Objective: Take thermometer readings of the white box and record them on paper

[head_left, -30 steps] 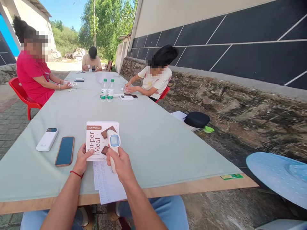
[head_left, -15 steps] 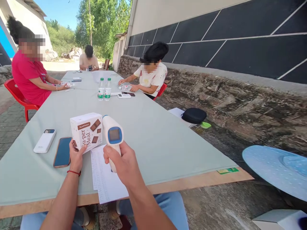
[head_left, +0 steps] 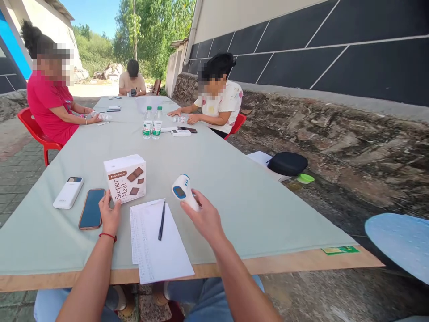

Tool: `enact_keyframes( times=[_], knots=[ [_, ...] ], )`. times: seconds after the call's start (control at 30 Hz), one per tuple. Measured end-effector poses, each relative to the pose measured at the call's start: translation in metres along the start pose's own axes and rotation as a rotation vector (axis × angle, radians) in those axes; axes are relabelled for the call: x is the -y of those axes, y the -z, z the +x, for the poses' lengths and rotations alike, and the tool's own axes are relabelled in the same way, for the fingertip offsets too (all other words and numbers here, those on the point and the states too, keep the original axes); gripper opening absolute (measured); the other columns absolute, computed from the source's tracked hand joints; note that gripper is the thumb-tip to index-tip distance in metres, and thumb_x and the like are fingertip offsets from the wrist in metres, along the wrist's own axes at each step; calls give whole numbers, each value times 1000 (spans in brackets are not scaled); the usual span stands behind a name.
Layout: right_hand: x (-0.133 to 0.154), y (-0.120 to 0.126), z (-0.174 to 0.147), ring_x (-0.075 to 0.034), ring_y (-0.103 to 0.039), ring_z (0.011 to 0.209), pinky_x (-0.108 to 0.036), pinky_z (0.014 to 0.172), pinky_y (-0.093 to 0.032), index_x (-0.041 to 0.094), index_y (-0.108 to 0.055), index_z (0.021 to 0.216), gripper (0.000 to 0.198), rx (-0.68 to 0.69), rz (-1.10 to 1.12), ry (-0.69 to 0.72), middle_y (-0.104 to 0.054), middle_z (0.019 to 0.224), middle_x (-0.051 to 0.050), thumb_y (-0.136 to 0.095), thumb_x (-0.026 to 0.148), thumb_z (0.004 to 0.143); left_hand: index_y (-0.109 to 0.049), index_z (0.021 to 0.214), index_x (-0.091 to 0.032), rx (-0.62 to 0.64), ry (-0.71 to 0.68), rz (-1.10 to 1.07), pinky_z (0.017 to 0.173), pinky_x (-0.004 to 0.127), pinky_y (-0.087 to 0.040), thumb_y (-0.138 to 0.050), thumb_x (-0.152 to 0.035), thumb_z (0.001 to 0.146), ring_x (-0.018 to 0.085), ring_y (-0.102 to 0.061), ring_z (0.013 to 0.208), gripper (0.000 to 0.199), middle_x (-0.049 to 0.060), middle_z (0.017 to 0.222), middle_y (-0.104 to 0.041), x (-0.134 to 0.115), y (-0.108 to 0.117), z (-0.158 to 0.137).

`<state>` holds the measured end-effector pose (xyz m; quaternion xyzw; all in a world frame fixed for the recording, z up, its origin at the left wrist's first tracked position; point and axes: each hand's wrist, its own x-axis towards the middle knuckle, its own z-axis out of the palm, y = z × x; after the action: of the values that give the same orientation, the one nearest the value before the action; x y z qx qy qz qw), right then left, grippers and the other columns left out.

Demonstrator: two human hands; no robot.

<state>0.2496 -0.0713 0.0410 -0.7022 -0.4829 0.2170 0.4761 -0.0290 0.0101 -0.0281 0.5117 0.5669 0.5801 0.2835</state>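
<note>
2 forearms [head_left: 89,277] cut off at bottom edge; legs [head_left: 211,297] partly hidden under worktop [head_left: 261,201]. R hand [head_left: 204,214]: grip closed on thermometer [head_left: 182,187], handle mostly covered, screen unreadable. L hand [head_left: 110,217]: grip closed on lower L corner of box [head_left: 129,181], L of the thermometer; can't tell if box base touches worktop. Writing on sheets [head_left: 170,261] too small to read. Object w/ person at far end [head_left: 132,83] hard to make out.

Worktop has pale grey-green cloth, bare wood along near edge. Sheets overhang that edge btwn the hands, pen [head_left: 162,219] on top. Phone [head_left: 90,209] just L of L hand, power bank [head_left: 69,193] beside it. Further: 2 bottles [head_left: 147,127], mid-worktop; person in white [head_left: 219,100] on R, person in pink [head_left: 50,107] on L, both seated. Outdoors: stone wall [head_left: 318,147] on R, trees [head_left: 157,44] at back.

Vs. 0.5 s ago: thermometer moved R, now well apart fr. box; pen & more of sheets uncovered. Box still in L hand.
</note>
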Motion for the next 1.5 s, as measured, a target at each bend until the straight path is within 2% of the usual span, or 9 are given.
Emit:
enact_keyframes(
  times=[0.17,0.33,0.5,0.7,0.87,1.0,1.13,1.27,1.5],
  knots=[
    [-82,3,26,-26,-60,95,-35,74,-42,23,-60,115,42,29,-445,-64,-67,107,-8,-54,41,78,-63,112,-24,-72,-38,114,95,40,-42,-70,-26,69,25,-53,100,43,5,94,-55,-1,-7,-1],
    [-113,7,33,-29,-56,101,-39,82,-42,19,-62,113,38,17,-608,34,-65,110,-13,-54,39,82,-52,68,-22,-91,50,89,67,29,-39,-71,-30,68,15,-48,65,21,-2,69,-52,-13,-10,-8],
    [-104,-9,28,-30,-51,104,-43,86,-39,22,-68,106,28,-43,-609,364,-60,112,-13,-52,35,87,-43,52,-22,55,56,81,55,27,-29,-73,-42,71,12,-36,52,41,-5,51,-40,-26,-12,-21],
    [-68,-52,25,-20,-50,84,-33,77,-36,28,-71,104,30,373,-533,801,-61,91,-7,-47,15,92,-66,73,-23,400,-199,246,59,29,-37,-79,-35,68,16,-49,60,18,-2,64,-54,-25,-14,-29],
    [-62,-47,36,-20,-49,78,-34,76,-35,25,-71,91,29,533,-605,914,-62,84,-7,-44,16,94,-75,96,-28,640,-321,438,75,37,-43,-90,-41,53,26,-57,80,47,5,83,-60,-19,-12,-33],
    [-63,-30,32,-20,-52,76,-35,72,-38,22,-64,86,25,464,-381,792,-64,81,-7,-42,28,94,-76,96,-27,638,-310,486,81,42,-42,-92,-40,47,29,-57,83,54,6,84,-58,-15,-16,-37],
    [-50,-39,13,-17,-53,65,-33,66,-44,22,-56,80,15,175,89,328,-59,70,-1,-56,36,81,-76,95,-26,630,-292,524,84,43,-41,-93,-42,45,30,-57,85,55,7,86,-58,-17,-19,-40],
    [-35,-73,-7,-14,-54,55,-30,59,-45,21,-57,75,15,252,457,-28,-58,60,3,-60,35,70,-74,104,-24,661,-295,697,86,43,-41,-89,-49,53,29,-57,90,58,8,94,-58,-26,-17,-41],
    [-43,-100,-23,-16,-56,61,-30,60,-46,22,-63,66,13,174,374,-90,-63,64,0,-61,33,60,-70,113,-23,773,-385,745,87,40,-40,-71,-40,80,25,-54,97,37,8,102,-56,-38,-14,-45]
  ],
)
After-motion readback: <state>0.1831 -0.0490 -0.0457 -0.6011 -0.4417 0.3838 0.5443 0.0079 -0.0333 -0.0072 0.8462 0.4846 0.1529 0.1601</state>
